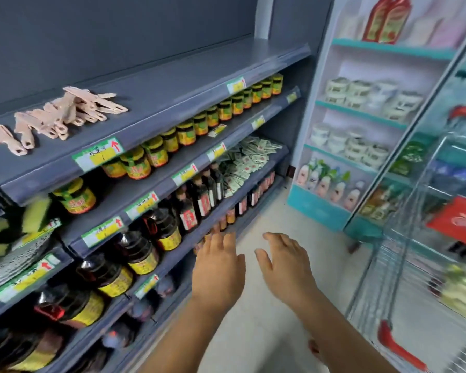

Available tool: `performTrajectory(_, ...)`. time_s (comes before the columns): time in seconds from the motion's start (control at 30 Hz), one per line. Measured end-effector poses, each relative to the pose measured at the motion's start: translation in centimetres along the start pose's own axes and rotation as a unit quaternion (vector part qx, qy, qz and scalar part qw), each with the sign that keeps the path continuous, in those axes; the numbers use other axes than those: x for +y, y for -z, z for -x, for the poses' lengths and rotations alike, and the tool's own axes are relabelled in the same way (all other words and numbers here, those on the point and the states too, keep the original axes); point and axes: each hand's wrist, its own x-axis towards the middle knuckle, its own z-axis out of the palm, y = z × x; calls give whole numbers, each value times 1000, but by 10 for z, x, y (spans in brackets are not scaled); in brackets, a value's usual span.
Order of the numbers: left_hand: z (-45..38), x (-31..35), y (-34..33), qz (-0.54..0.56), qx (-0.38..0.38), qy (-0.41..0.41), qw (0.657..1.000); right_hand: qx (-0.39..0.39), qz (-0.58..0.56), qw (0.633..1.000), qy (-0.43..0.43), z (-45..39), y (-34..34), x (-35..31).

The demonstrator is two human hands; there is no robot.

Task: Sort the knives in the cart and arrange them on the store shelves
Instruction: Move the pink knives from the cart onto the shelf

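A pile of pinkish knives (57, 118) sits on the top grey shelf (172, 84), far left. Both hands are empty with fingers spread, left hand (218, 267) and right hand (287, 261), out over the floor, wire cart (404, 238) on the right.

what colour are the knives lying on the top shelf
Pale pink knives, seen best in the head view.
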Motion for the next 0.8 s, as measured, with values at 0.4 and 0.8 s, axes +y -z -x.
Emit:
performTrajectory(0.4,33,162,-106,10,-159,-104,982,-18,-29,986,-165,84,16,187)
performTrajectory(0.8,55,333,-199,0,-257,-148,955,-47,-50,967,-245,137,58,363)
